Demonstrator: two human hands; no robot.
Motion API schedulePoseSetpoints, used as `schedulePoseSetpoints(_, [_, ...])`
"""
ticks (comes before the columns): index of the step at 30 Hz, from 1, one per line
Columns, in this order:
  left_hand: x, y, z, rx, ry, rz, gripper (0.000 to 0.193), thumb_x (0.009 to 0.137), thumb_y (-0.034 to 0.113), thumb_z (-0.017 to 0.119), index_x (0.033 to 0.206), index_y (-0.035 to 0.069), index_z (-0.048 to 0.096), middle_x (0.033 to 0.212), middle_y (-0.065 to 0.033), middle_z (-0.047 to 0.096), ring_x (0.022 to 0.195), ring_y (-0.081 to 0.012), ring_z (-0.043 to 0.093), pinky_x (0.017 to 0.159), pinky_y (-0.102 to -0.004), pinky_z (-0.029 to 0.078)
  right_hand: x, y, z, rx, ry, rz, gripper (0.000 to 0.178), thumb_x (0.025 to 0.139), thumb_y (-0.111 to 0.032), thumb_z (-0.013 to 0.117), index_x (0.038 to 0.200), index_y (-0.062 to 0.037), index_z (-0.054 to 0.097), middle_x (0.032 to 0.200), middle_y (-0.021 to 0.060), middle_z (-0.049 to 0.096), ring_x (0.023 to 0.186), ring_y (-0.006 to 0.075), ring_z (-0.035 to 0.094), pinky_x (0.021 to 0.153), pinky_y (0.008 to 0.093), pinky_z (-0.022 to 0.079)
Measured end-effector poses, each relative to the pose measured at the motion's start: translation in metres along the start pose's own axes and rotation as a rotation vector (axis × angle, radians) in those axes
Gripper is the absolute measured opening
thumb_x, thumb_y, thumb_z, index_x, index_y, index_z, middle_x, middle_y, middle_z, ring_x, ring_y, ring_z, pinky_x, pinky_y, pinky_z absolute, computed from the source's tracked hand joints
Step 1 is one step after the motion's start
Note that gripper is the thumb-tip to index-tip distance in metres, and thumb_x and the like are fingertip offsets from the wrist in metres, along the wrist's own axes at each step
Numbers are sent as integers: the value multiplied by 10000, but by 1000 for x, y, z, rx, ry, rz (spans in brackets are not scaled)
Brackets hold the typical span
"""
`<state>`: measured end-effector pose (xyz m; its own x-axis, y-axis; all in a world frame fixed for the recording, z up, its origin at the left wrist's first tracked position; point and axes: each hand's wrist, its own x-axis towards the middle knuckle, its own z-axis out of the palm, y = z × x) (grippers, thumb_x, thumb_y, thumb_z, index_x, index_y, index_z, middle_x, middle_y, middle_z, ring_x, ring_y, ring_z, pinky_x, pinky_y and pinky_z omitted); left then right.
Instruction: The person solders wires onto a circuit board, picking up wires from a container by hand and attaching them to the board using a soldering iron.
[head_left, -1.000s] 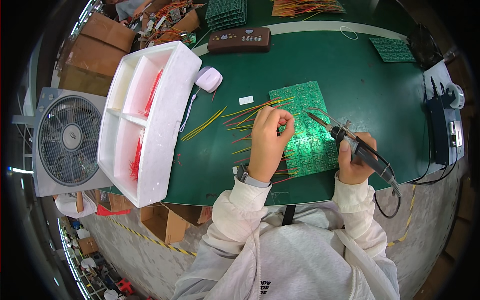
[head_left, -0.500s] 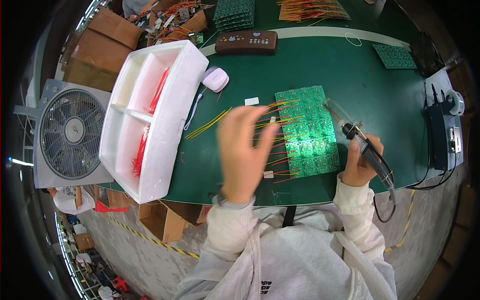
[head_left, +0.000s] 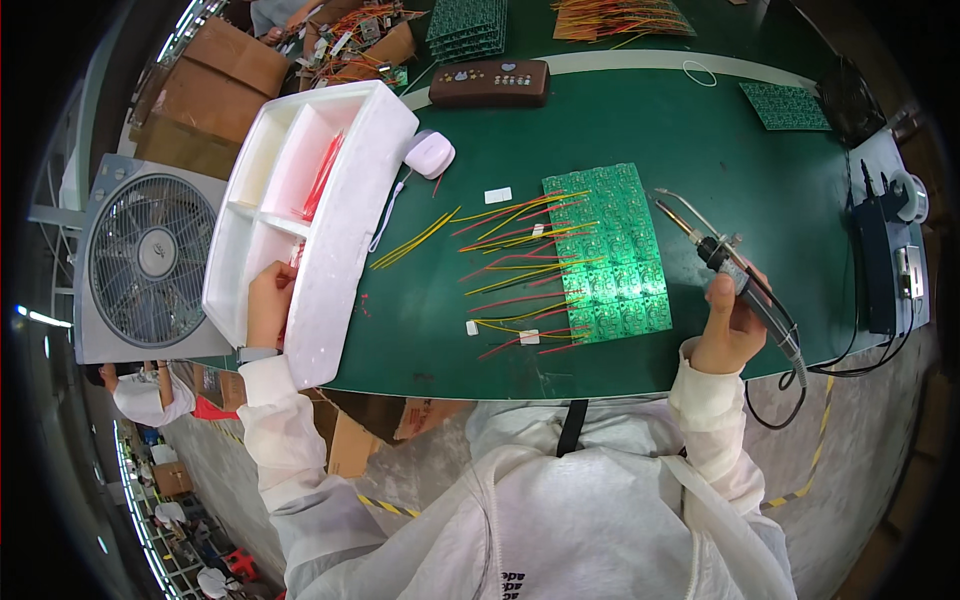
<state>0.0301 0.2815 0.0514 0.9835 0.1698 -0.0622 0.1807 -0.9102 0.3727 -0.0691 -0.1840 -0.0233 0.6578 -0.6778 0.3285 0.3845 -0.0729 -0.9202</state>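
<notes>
My right hand [head_left: 730, 335] grips a soldering iron [head_left: 738, 272] fitted with a thin metal feed tube; its tip points up and left, just off the right side of a green circuit board panel [head_left: 620, 250]. Red and yellow wires [head_left: 520, 268] lie in a row across the panel's left part, their other ends spread over the table. My left hand [head_left: 270, 305] is inside the near compartment of a white foam box [head_left: 345, 240], fingers curled at the red wires [head_left: 296, 257] there; the box wall partly hides the fingertips.
Loose yellow wires [head_left: 415, 240] and a pale pink case [head_left: 430, 153] lie between box and panel. A fan [head_left: 152, 255] stands left of the box. Farther back are a brown case [head_left: 490, 84] and stacked boards [head_left: 467, 28]. A dark blue soldering station [head_left: 888, 265] sits at right.
My left hand has moved left from above the wires beside the panel into the foam box. My right hand still holds the soldering iron, its tip near the panel's right edge.
</notes>
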Motion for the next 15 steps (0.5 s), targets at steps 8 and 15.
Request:
schedulePoseSetpoints(8, [-4,12,-7,-158,149,15,81,726,30,598,766,-40,592,672,-85,611,625,-124,568,584,-233,443,0,-4,0,-115,-124,-83,256,740,-75,635,961,18,546,878,75,519,793,142,499,751,255,395])
schedulePoseSetpoints(15, [-2,13,-6,-424,169,43,81,744,32,607,751,-40,571,838,-88,606,709,-116,552,671,-213,441,0,-4,0,-123,-144,-81,254,738,-73,637,958,18,548,877,77,521,791,146,500,750,255,392])
